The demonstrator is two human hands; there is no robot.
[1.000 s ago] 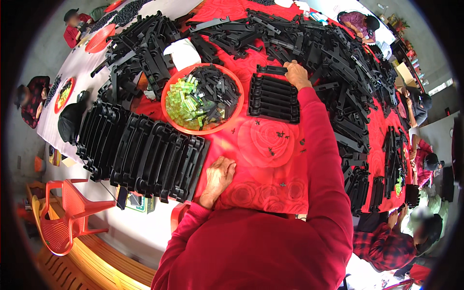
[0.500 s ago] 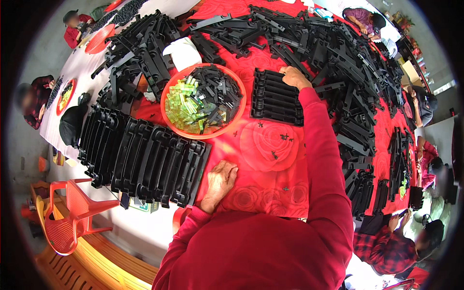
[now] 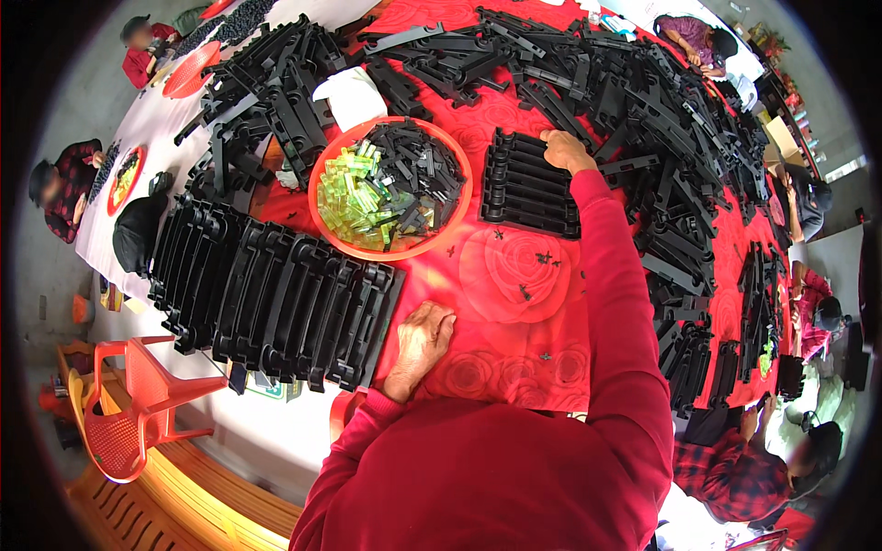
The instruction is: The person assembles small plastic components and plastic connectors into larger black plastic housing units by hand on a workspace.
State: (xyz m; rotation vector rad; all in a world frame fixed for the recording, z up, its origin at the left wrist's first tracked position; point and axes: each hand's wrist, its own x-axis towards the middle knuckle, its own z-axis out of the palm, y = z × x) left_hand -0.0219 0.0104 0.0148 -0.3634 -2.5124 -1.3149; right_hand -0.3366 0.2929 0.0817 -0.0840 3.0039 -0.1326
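Observation:
My right hand point(image 3: 567, 152) reaches far forward, fingers curled at the right end of the top black plastic strip in a neat row of strips point(image 3: 530, 188). Part of that strip's end is hidden under the hand. Loosely closed, my left hand point(image 3: 424, 338) rests on the red cloth near my body, with nothing visible in it. Between the two rows of strips stands a round red-orange basket point(image 3: 323, 230), holding small translucent yellow-green pieces point(image 3: 347, 197) and small black pieces point(image 3: 423, 170). A longer row of black strips point(image 3: 276, 289) lies left of my left hand.
Loose black strips point(image 3: 634, 101) are heaped across the far and right side. White paper point(image 3: 353, 98) lies behind the basket. Tiny dark bits point(image 3: 544, 259) dot the red rose-patterned cloth point(image 3: 501, 312). A red plastic chair point(image 3: 152, 395) stands at left. Other people work around the tables.
My right hand has shifted slightly right and stays at the far end of the short row. My left hand rests in the same place. The whole view has moved a little.

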